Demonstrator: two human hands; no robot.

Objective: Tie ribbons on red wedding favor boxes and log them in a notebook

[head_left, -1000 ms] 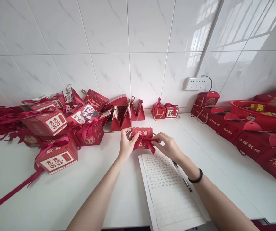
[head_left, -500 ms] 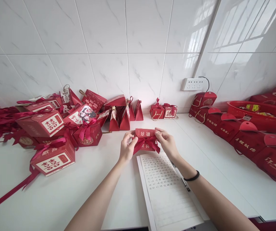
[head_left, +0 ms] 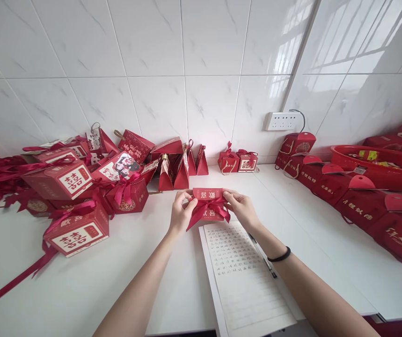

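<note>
A small red gift box (head_left: 208,194) with gold characters stands on the white counter (head_left: 81,290) in front of me. A red ribbon bow (head_left: 208,208) is tied across its front. My left hand (head_left: 179,213) is closed on the box's left end and the ribbon there. My right hand (head_left: 242,208) is closed on the right end, fingers pinching the ribbon loop. A black band circles my right wrist. A lined sheet of handwriting (head_left: 243,276) lies just below the box, with a pen (head_left: 263,257) along its right edge.
A heap of red gift boxes and ribbons (head_left: 77,182) fills the left of the counter. Two small boxes (head_left: 237,162) stand by the tiled wall. Red bags (head_left: 362,201) line the right side beside a red basin (head_left: 372,168). A power strip (head_left: 281,121) hangs on the wall.
Both hands kept hold of the box, which was lifted slightly and set back upright; the ribbon ends have shifted, one tail now hanging to the lower left.
</note>
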